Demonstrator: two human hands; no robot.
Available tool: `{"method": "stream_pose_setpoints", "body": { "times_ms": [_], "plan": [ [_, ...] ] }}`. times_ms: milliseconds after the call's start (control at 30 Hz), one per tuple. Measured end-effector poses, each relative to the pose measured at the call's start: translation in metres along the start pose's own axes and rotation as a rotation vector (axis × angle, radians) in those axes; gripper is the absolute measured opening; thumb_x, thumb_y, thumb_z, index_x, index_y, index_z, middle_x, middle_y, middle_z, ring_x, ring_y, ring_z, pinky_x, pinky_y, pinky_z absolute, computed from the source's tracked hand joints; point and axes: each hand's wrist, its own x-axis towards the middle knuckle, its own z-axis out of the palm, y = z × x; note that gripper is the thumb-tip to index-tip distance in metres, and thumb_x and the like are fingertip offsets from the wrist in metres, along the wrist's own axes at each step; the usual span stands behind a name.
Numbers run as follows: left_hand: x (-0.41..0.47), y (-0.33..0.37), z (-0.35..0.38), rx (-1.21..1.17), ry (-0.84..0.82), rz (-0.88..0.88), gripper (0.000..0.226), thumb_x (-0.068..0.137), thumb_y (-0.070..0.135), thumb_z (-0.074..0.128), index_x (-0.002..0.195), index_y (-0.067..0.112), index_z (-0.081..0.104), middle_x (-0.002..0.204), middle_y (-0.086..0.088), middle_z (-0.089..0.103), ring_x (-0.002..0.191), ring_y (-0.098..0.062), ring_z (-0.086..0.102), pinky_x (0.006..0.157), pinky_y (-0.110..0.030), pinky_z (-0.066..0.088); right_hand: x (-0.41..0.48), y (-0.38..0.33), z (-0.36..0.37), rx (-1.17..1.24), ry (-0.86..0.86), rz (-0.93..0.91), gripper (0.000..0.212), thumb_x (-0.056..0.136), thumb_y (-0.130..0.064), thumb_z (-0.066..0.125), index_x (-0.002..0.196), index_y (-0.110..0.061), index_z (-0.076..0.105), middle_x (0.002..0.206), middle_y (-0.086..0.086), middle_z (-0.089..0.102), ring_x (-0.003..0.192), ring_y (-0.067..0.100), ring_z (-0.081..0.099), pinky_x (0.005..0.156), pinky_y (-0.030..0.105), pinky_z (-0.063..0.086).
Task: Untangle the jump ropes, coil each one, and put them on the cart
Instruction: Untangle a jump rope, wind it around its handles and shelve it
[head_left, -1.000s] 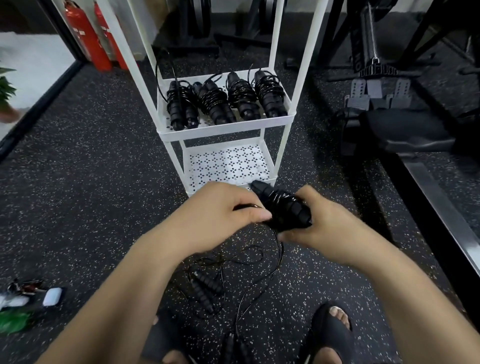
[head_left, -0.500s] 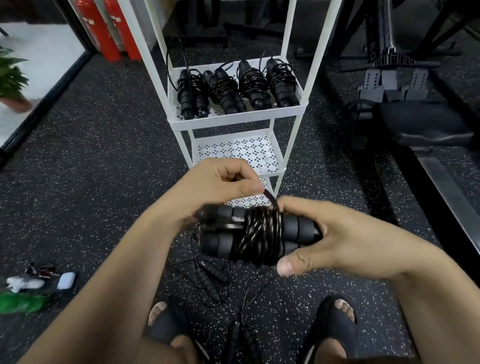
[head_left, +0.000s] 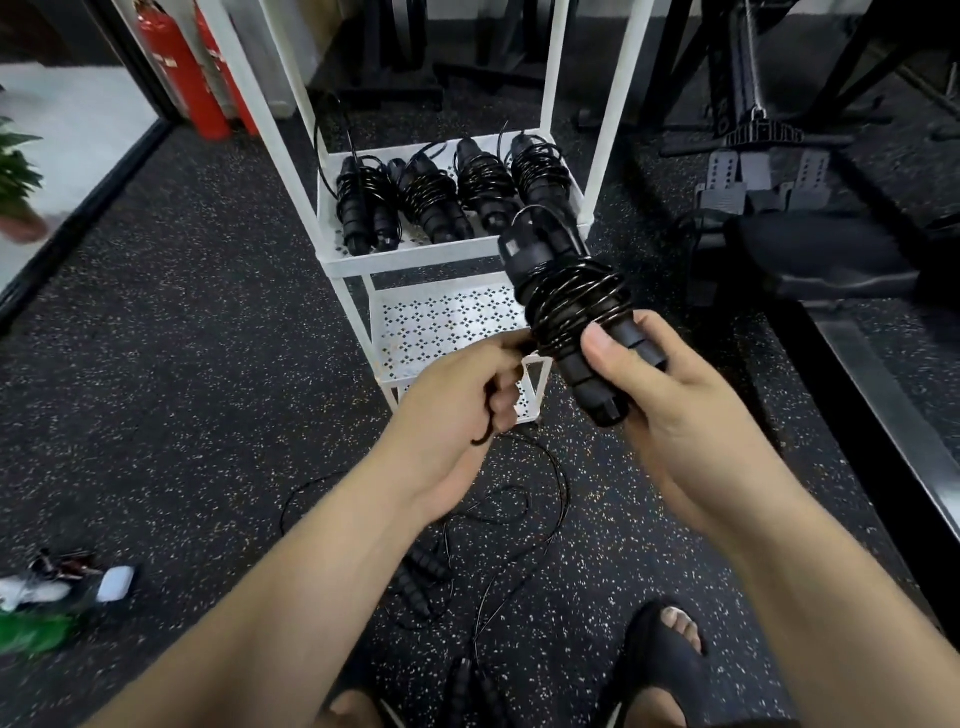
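right hand (head_left: 685, 410): curled round the lower end of the wrapped jump rope (head_left: 569, 306), thumb pressed on the near side of the handles, so a firm grip.
left hand (head_left: 457, 400): balled into a fist just left of the bundle, gripping the loose tail of its cord. A short black bit pokes out under the fist.
wrapped jump rope: up in the air between both hands, in front of the cart's right front corner. It's tilted, top end leaning away toward the cart, with cord wound round the two handles in the middle.
cart (head_left: 447, 257): white, with perforated shelves, standing on the floor (head_left: 182, 364) straight ahead.
coiled ropes (head_left: 447, 197): four black bundles side by side on the cart's higher visible shelf, spread from its left edge to its right edge.
lower shelf (head_left: 441, 322): partly hidden behind the hands.
loose rope (head_left: 423, 577): still a mess on the floor below the forearms, handles together, cord looping around.
another pair of handles (head_left: 470, 691): on the floor at the bottom edge, between the feet.
sandal (head_left: 660, 675): black, on the foot at lower right.
fire extinguishers (head_left: 179, 73): red, far left behind the cart.
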Motion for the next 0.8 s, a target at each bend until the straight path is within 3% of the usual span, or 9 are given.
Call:
{"method": "stream_pose_setpoints", "body": {
  "times_ms": [167,233,333,400,433,500,600,667,800],
  "plan": [
    [0.001,0.003,-0.004,-0.089,0.005,-0.208,0.022,0.100,0.005,0.056,0.103,0.017,0.074,0.071,0.005,0.046,0.060,-0.008,0.037,0.059,-0.027,0.025,-0.001,0.005,0.004,0.013,0.025,-0.002,0.049,0.093,-0.040,0.071,0.127,-0.005,0.064,0.113,0.005,0.073,0.110,0.013,0.063,0.109,0.039,0.043],
    [0.001,0.002,-0.009,-0.053,0.018,-0.204,0.019,0.100,0.005,0.062,0.106,0.014,0.077,0.071,0.007,0.056,0.062,-0.008,0.040,0.061,-0.027,0.026,-0.001,0.006,0.004,0.029,0.039,0.000,0.045,0.094,-0.039,0.070,0.127,-0.007,0.066,0.117,0.009,0.074,0.113,0.013,0.064,0.112,0.040,0.043],
    [-0.004,0.002,-0.010,0.296,0.107,0.045,0.019,0.104,0.016,0.068,0.118,0.020,0.080,0.071,0.019,0.065,0.066,-0.003,0.051,0.066,-0.024,0.035,0.000,0.007,0.006,0.045,0.090,0.006,0.039,0.097,-0.038,0.071,0.125,-0.010,0.068,0.120,0.007,0.075,0.113,0.018,0.066,0.116,0.047,0.044],
    [-0.009,0.001,-0.007,0.591,0.166,0.276,0.019,0.106,0.026,0.066,0.116,0.032,0.081,0.086,0.023,0.075,0.084,0.005,0.065,0.079,-0.018,0.044,0.001,0.008,0.009,0.051,0.130,0.003,0.039,0.099,-0.039,0.073,0.125,-0.010,0.069,0.119,0.010,0.075,0.112,0.024,0.066,0.117,0.052,0.043],
    [-0.010,0.000,-0.004,0.631,0.180,0.331,0.021,0.107,0.027,0.063,0.113,0.037,0.080,0.097,0.024,0.076,0.095,0.006,0.066,0.087,-0.019,0.045,0.002,0.009,0.009,0.058,0.150,0.000,0.040,0.098,-0.040,0.074,0.125,-0.010,0.069,0.117,0.009,0.075,0.110,0.025,0.066,0.115,0.053,0.044],
    [-0.012,-0.003,0.003,0.520,0.199,0.276,0.029,0.109,0.023,0.056,0.107,0.043,0.076,0.093,0.030,0.072,0.096,0.007,0.063,0.093,-0.024,0.045,0.002,0.010,0.011,0.085,0.177,-0.007,0.041,0.097,-0.039,0.073,0.125,-0.009,0.068,0.113,0.004,0.076,0.107,0.024,0.066,0.113,0.051,0.045],
    [-0.011,-0.008,0.007,0.285,0.241,0.096,0.035,0.102,0.013,0.051,0.096,0.029,0.082,0.066,0.023,0.056,0.078,-0.008,0.049,0.082,-0.035,0.038,0.000,0.012,0.013,0.095,0.194,-0.004,0.040,0.098,-0.036,0.072,0.125,-0.007,0.067,0.112,0.009,0.076,0.106,0.023,0.066,0.113,0.051,0.046],
    [-0.008,-0.011,0.006,0.144,0.251,-0.002,0.034,0.096,0.012,0.053,0.096,0.023,0.085,0.069,0.011,0.049,0.075,-0.015,0.039,0.076,-0.038,0.034,-0.001,0.014,0.014,0.099,0.190,0.008,0.033,0.099,-0.032,0.072,0.121,-0.009,0.068,0.112,0.009,0.077,0.106,0.021,0.067,0.110,0.047,0.047],
    [-0.004,-0.011,-0.002,-0.024,0.203,-0.138,0.035,0.091,0.007,0.056,0.113,0.017,0.082,0.079,0.004,0.050,0.070,-0.011,0.040,0.067,-0.032,0.032,-0.001,0.012,0.014,0.106,0.181,0.032,0.024,0.099,-0.030,0.071,0.117,-0.014,0.069,0.108,-0.001,0.078,0.106,0.012,0.069,0.105,0.035,0.047]
  ]
}}
